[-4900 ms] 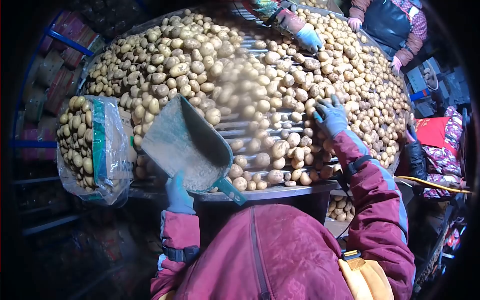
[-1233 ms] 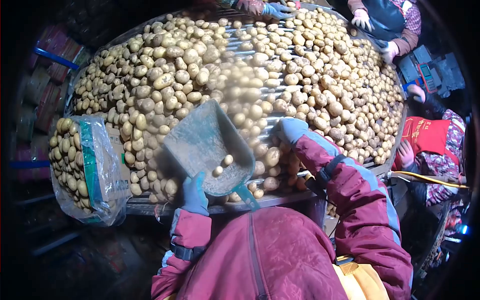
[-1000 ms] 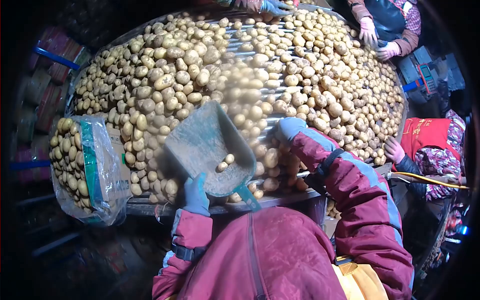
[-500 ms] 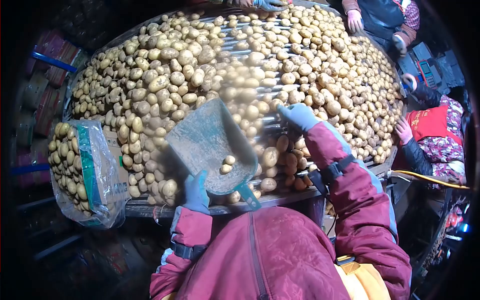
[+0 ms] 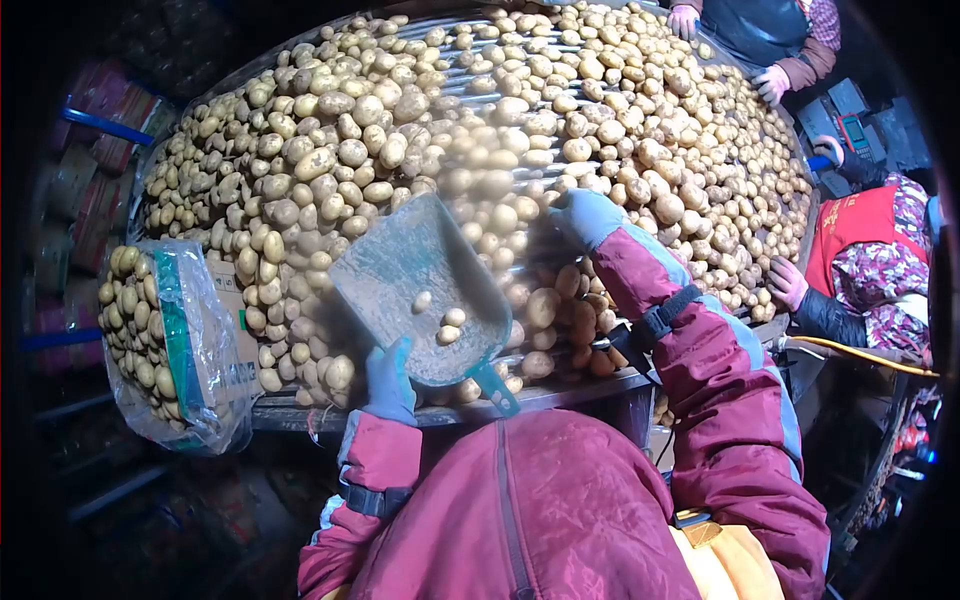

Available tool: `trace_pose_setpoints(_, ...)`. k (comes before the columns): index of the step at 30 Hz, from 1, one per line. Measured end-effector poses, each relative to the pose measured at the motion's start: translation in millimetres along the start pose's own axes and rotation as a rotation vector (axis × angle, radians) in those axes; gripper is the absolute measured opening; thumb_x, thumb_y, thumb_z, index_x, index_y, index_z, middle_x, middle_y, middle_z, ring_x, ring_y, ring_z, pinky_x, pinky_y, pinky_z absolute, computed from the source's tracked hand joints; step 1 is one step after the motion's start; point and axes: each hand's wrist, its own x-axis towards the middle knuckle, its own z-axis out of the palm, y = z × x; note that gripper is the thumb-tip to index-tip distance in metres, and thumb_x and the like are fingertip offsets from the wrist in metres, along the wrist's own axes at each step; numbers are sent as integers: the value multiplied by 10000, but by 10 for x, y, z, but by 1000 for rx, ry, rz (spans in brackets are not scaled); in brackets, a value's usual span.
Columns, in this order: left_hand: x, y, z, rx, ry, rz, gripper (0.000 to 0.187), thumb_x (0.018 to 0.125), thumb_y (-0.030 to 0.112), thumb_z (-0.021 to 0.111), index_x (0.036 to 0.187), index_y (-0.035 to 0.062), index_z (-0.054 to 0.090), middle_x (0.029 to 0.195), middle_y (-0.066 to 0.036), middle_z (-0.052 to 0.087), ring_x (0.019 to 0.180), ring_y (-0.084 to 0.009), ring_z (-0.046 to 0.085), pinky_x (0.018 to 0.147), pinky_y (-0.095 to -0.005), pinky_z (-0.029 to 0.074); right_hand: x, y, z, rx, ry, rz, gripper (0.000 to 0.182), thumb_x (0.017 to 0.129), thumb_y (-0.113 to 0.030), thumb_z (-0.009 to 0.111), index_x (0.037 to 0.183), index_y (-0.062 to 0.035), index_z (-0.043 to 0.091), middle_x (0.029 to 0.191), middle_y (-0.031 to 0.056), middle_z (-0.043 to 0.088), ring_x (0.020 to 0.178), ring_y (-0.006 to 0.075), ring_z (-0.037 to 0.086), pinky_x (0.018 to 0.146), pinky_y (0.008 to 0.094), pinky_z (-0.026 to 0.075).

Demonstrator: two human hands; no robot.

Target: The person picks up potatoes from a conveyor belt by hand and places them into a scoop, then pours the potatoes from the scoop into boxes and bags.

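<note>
The left hand (image 5: 390,385) is clamped on the near rim of a grey-green scoop (image 5: 395,265), its fingers partly hidden. From that grip the pan spreads toward 12 and 1 o'clock, the handle (image 5: 495,388) sits at 3 o'clock, and 3 loose potatoes (image 5: 454,317) lie inside the pan at 1 o'clock. The right hand (image 5: 590,215) is at 2 o'clock from the scoop, bent over the pile on the roller table (image 5: 590,388); I cannot tell whether its fingers close on anything. A plastic-wrapped carton (image 5: 237,340) of potatoes stands at 9 o'clock from the left hand. From the right hand, 1 co-worker (image 5: 755,40) is between 1 and 2 o'clock, and a red-aproned person (image 5: 860,235) at 3 o'clock.
</note>
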Motion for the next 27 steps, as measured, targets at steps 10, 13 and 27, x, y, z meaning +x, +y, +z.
trace_pose_setpoints(10, 103, -93, -103, 27, 25, -28, 410, 892, 177, 680, 1193, -79, 575, 1108, -139, 624, 993, -232, 600, 879, -378, 500, 176, 146, 165, 215, -60, -82, 435, 912, -443, 616, 1249, -171, 661, 1151, 165, 703, 1044, 379, 675, 897, 457, 531)
trace_pose_setpoints(13, 66, -69, -44, -10, 37, -19, 418, 894, 179, 679, 1198, -87, 571, 1114, -143, 627, 985, -234, 606, 870, -375, 500, 225, 163, 309, 46, 13, -219, 513, 930, -355, 613, 1402, -179, 515, 1175, 172, 693, 1052, 362, 677, 891, 455, 533)
trace_pose_setpoints(27, 31, -90, -47, 47, 3, 26, 355, 917, 128, 648, 1199, -82, 598, 1127, -137, 654, 995, -226, 633, 878, -369, 511, 110, -191, 344, -187, -7, -88, 278, 850, -312, 673, 1029, -113, 749, 971, 137, 746, 954, 308, 727, 795, 431, 578)
